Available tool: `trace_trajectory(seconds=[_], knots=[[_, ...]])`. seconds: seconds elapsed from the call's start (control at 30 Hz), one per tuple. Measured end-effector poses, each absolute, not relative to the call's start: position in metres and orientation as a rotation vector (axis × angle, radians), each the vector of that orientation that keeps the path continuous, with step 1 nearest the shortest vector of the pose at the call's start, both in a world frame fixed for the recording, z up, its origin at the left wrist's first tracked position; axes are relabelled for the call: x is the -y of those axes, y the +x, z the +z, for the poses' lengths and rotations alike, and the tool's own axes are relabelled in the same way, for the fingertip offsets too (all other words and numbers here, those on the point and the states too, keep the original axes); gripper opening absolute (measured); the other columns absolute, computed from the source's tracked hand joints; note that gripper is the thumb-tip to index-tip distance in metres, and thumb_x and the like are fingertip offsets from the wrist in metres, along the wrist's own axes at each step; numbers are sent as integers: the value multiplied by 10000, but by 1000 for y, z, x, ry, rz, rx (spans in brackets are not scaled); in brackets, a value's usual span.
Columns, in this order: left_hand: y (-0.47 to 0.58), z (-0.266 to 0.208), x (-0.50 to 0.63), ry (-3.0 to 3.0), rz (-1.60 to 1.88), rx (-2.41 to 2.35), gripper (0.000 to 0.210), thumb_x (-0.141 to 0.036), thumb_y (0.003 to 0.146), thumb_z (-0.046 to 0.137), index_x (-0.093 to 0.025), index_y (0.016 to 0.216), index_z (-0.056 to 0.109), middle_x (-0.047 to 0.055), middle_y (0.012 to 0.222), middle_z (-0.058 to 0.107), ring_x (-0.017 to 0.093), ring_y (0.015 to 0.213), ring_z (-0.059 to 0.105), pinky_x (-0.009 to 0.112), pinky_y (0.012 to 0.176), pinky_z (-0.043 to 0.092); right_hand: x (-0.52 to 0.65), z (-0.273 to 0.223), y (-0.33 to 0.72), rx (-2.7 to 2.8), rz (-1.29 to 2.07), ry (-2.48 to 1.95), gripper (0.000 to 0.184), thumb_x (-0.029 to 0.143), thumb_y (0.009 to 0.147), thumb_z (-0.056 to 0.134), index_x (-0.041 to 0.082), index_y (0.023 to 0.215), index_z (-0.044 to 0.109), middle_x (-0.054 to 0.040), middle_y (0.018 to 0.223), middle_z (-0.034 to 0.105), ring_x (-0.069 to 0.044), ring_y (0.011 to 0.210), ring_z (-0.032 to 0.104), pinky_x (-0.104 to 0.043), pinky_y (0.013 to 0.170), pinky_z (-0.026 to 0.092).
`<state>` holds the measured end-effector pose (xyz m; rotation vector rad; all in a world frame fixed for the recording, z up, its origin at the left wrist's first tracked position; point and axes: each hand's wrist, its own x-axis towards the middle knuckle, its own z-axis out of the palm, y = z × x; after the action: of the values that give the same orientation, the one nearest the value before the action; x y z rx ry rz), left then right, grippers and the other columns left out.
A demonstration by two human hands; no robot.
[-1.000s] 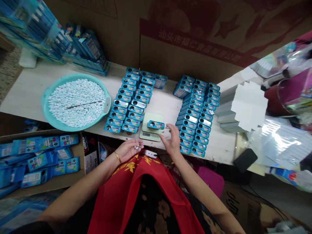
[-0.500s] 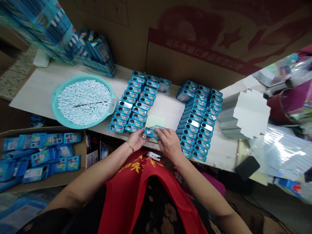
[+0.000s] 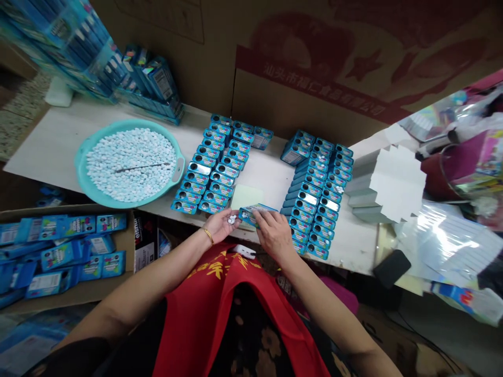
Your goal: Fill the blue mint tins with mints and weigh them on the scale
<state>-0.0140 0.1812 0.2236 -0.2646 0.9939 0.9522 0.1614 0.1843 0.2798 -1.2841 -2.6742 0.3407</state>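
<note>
In my cupped left hand (image 3: 219, 227) lie a few small white candies (image 3: 231, 219), near the fingertips. My right hand (image 3: 274, 233) grips a small blue tin (image 3: 247, 215) from the right, with its end tilted toward the left palm. White pieces show at the tin's round opening. Both hands are close together at the table's front edge, over a pale yellow sheet (image 3: 245, 197). Rows of similar blue tins (image 3: 218, 178) stand upright to the left of the hands, and more tins (image 3: 314, 199) stand in columns to the right.
A turquoise basin (image 3: 81, 170) full of white candies, with a thin dark stick on top, sits left. Below it, a carton (image 3: 129, 241) holds blue packs. A large cardboard box (image 3: 220, 78) walls the back. White card stacks (image 3: 401, 178) and a black phone-like object (image 3: 392, 268) are right.
The tin has shifted slightly right and tipped differently, uncovering the candies in my left palm. The whole view has moved slightly.
</note>
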Motion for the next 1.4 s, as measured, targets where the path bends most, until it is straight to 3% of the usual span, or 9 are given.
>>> trace_trajectory(seconds=[0.17,0.43,0.6,0.8,1.17,1.4], knots=[[-19,220,-180,-252,977,-1003,140,-128,785,484,-66,722,593,65,637,600,108,556,568,216,526,492,-189,270,165,2514,482,-1312,421,195,794,452,181,1215,428,-96,1089,537,-247,968,440,-391,820,356],[-41,220,-149,-212,946,-1039,166,-3,716,500,-51,824,617,112,742,629,141,731,614,220,672,510,-222,195,169,2020,822,-1380,326,249,771,507,167,1086,500,-79,1013,567,-195,954,513,-351,817,426],[-46,215,-132,-196,925,-1047,230,33,691,508,-70,867,613,113,786,643,150,792,618,230,737,505,-210,210,182,2063,732,-1360,460,297,771,537,200,1208,427,-93,1182,503,-210,1107,435,-409,930,360],[-58,210,-121,-208,893,-1073,248,59,695,481,-48,884,602,153,896,639,173,876,612,232,779,497,-189,220,200,1822,567,-1510,311,266,810,475,195,1110,521,-98,1115,527,-200,1062,470,-424,904,386],[-61,212,-118,-235,902,-1114,258,77,697,478,-53,883,601,134,833,639,156,804,626,222,717,522,-198,222,199,1634,590,-1527,226,251,804,467,190,988,582,-83,1028,561,-183,995,510,-389,840,442],[-69,223,-125,-96,971,-1174,202,3,720,529,-62,894,606,93,740,632,76,595,584,136,536,485,-195,213,195,1716,737,-1502,380,296,779,516,200,1145,481,-92,1122,488,-184,1002,496,-371,830,448]])
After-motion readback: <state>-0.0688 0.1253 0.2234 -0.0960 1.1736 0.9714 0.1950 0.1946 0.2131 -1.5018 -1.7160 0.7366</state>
